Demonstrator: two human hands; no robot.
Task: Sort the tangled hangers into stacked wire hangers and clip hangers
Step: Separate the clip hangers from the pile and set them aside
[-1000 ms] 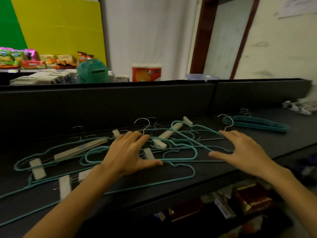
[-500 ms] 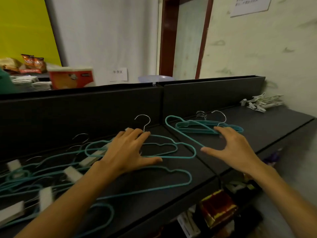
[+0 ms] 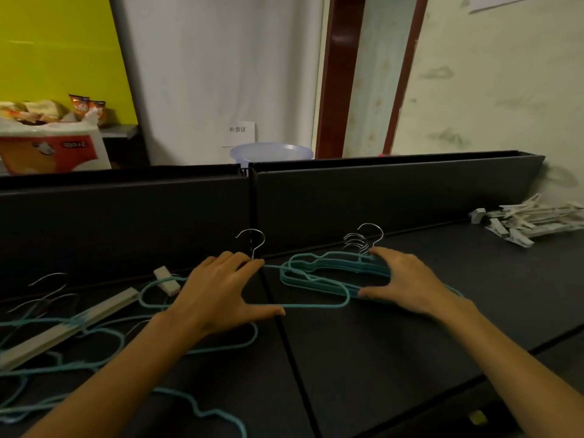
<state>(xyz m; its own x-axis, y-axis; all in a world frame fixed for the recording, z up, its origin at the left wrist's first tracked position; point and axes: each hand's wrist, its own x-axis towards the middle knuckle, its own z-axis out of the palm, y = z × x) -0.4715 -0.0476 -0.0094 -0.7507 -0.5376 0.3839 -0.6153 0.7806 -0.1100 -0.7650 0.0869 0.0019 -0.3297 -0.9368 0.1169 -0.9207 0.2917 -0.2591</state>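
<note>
A teal wire hanger [image 3: 316, 306] lies across the seam of the black shelf [image 3: 395, 349], its steel hook [image 3: 252, 241] pointing to the back wall. My left hand [image 3: 221, 292] rests flat on its left half, fingers by the hook's neck and thumb along the bottom bar. My right hand [image 3: 407, 279] arches over its right end, which overlaps a stack of teal wire hangers [image 3: 328, 263]. The fingers touch near the stacked hooks [image 3: 358, 243]. The tangle of wire and clip hangers [image 3: 79, 327] spreads at the left. A pile of white clip hangers [image 3: 531, 221] sits far right.
A low black back wall [image 3: 379, 197] runs behind the shelf, split by a divider seam. The shelf's front edge drops off at the lower right. Behind the wall stand a red and white package [image 3: 50, 150] and a pale blue basin [image 3: 271, 151].
Both hands have slid one teal wire hanger rightward out of the tangle and onto the stack of wire hangers. The view has swung to the right, bringing the clip hanger pile closer.
</note>
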